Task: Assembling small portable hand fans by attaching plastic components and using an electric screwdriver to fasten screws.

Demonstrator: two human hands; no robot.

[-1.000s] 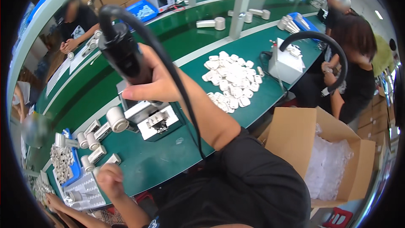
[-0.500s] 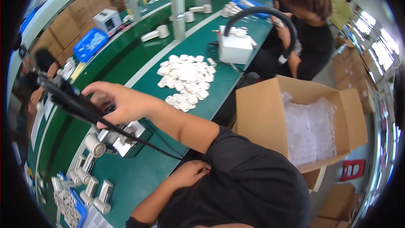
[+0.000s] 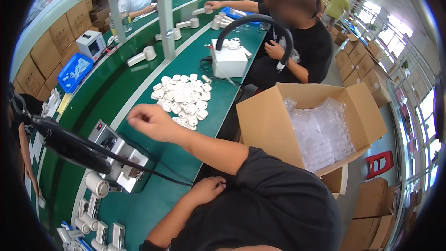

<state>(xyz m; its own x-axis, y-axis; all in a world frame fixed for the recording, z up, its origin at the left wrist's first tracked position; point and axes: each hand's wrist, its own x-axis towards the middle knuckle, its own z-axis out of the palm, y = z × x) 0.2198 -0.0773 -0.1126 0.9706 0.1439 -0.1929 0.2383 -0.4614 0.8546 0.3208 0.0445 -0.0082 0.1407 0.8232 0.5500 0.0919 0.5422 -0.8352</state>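
My right hand point(image 3: 155, 122) is raised over the green worktable, its fingers curled in and nothing visible in them. It is between a small metal bench machine point(image 3: 132, 160) with a red indicator and a loose pile of white rounded plastic pieces point(image 3: 183, 95). Near the table's front edge, against my shirt, rests my left hand point(image 3: 211, 190), fingers curled and seemingly without anything. A black jointed arm point(image 3: 69, 146) with a cable crosses above the machine. Beside the machine lies a white round-headed part point(image 3: 96, 183). Several similar white parts with rectangular handles point(image 3: 95, 214) lie at the lower left.
An open cardboard box point(image 3: 265, 130) of clear plastic packaging stands at my right. Beyond it a co-worker in black point(image 3: 304, 42) reaches for a white part on the dark green belt point(image 3: 116, 79). A white box point(image 3: 230, 62) with a black curved tube is on the table.
My right hand has moved away from the machine, rightward toward the white pile, and its fingers have curled in. My left hand has stayed. The view has shifted; the co-worker has reached out to the belt.
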